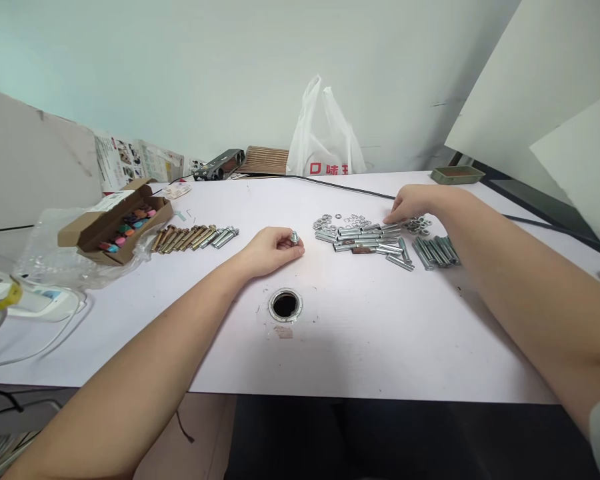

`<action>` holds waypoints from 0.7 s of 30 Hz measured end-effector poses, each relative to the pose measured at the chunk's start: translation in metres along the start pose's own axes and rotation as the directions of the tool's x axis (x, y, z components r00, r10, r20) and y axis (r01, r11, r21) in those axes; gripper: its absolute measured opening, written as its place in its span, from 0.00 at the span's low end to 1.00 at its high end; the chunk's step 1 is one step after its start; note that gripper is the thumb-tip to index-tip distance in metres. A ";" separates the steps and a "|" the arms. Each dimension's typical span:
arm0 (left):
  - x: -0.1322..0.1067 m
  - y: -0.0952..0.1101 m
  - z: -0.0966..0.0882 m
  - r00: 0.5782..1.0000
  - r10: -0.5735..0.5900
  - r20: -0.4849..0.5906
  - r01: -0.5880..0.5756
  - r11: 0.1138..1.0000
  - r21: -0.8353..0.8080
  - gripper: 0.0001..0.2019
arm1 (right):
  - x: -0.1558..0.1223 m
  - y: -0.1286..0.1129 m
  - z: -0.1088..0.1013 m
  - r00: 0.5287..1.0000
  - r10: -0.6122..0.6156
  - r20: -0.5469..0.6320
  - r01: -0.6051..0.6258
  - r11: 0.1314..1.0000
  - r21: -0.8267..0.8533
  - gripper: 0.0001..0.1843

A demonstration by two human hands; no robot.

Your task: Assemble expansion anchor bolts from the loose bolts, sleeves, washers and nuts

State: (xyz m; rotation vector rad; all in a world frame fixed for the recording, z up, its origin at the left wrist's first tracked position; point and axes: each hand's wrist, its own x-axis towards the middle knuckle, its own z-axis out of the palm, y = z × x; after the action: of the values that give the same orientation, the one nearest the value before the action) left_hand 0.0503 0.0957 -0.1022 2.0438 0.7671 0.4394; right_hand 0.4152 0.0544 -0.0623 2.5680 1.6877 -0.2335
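Note:
My left hand (275, 251) is closed around a silver bolt (295, 237); only its upper end shows above the fingers. Over on the right, my right hand (414, 201) reaches down to the metal parts with its fingers drawn together. What those fingertips pinch, if anything, is hidden. Beneath and beside them lie a heap of silver metal sleeves (353, 235), loose washers (359, 221) and a pile of nuts (419, 225). A row of silver bolts (434, 252) lies right of the sleeves. Left of my left hand is a row of brass-coloured and silver sleeved bolts (193, 238).
A round hole with a metal rim (271, 305) opens in the white table (380, 333). At left are a cardboard box (93, 230), plastic wrap and a power strip (35, 300). A white plastic bag (325, 133), a black cable (340, 185) and a green tray (457, 176) are at the back.

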 end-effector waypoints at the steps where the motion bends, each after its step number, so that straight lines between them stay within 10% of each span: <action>1: 0.000 0.000 0.000 1.000 -0.001 -0.001 0.001 1.000 0.001 0.14 | 0.002 0.001 0.001 0.999 0.005 0.034 -0.005 1.000 0.001 0.18; 7: -0.001 0.003 0.000 1.000 -0.001 0.011 0.001 1.000 -0.003 0.14 | -0.034 -0.035 -0.017 0.983 -0.163 -0.080 0.177 0.957 0.231 0.19; 12: -0.001 0.003 0.000 1.000 -0.016 0.006 0.016 1.000 -0.003 0.16 | -0.086 -0.116 -0.013 0.769 -0.576 -0.277 0.626 0.595 0.503 0.13; 16: -0.002 0.006 0.000 1.000 -0.001 -0.005 0.001 1.000 0.009 0.15 | -0.095 -0.148 0.008 0.613 -0.672 -0.416 0.771 0.393 0.501 0.11; 21: -0.002 0.006 0.001 1.000 0.004 -0.002 -0.004 1.000 0.008 0.14 | -0.091 -0.151 0.022 0.609 -0.684 -0.403 0.763 0.366 0.532 0.12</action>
State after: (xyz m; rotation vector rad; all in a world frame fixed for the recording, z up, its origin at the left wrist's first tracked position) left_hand 0.0515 0.0916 -0.0974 2.0534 0.7672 0.4417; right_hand 0.2392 0.0297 -0.0648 1.8704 3.2087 -0.8979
